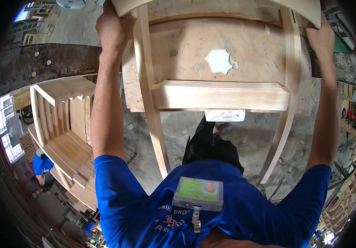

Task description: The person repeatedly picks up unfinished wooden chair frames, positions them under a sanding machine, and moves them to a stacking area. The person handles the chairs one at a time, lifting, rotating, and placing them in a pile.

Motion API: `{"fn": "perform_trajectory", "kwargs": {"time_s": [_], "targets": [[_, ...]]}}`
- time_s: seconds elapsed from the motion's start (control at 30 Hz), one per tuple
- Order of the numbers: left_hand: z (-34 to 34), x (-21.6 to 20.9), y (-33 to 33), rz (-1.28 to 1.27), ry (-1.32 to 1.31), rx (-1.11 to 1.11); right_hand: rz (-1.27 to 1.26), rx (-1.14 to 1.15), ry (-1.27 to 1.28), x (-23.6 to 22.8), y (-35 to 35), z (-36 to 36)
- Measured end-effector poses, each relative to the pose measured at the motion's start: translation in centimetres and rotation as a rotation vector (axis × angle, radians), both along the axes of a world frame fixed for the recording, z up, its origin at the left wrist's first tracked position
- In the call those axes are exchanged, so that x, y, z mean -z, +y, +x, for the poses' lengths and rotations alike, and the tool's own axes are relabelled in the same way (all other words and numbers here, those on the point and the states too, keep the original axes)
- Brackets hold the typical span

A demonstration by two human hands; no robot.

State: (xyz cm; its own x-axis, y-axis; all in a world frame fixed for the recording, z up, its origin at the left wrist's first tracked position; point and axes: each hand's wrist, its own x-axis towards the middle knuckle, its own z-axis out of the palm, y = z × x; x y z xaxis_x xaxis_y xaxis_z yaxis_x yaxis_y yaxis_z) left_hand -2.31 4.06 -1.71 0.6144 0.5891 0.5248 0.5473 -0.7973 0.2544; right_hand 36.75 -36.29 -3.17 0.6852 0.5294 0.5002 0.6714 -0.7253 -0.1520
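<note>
In front of me stands a pale wooden chair frame with two curved legs joined by a wide crosspiece (223,96). A curved top rail (304,11) spans its far end and partly leaves the picture. My left hand (114,28) is closed around the left end of that rail, beside the left leg (144,58). At the rail's right end, my right hand (322,40) is closed too, its fingers partly hidden behind the wood. Both legs reach down toward my body. Beneath the frame lies a worn wooden board (174,45) with an irregular white patch (218,62) on it.
A dark metal beam (72,62) runs left and right behind the board. A white block (225,115) juts from the board's near edge. Stacked wooden parts (66,144) stand at left, near another person's blue sleeve (42,164). Curved wooden pieces (343,206) are piled at right.
</note>
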Motion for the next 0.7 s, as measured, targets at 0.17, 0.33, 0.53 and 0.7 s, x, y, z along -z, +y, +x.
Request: {"fn": "perform_trajectory", "kwargs": {"time_s": [0.17, 0.33, 0.53, 0.7], "targets": [[1.8, 0.7, -0.8, -0.039, 0.013, -0.005, 0.037, -0.065, -0.059, -0.1, -1.2, -0.2], [0.3, 1.3, -1.5, 0.039, -0.052, 0.01, 0.237, -0.219, 0.051, -3.6, 3.2, -7.2], [-0.2, 1.7, -0.1, 0.076, -0.006, 0.022, 0.177, -0.158, 0.103, -3.7, 3.4, -7.3], [0.6, 1.2, -0.6, -0.009, 0.0, -0.026, 0.308, -0.274, 0.045, -2.4, 3.8, -5.9]]}}
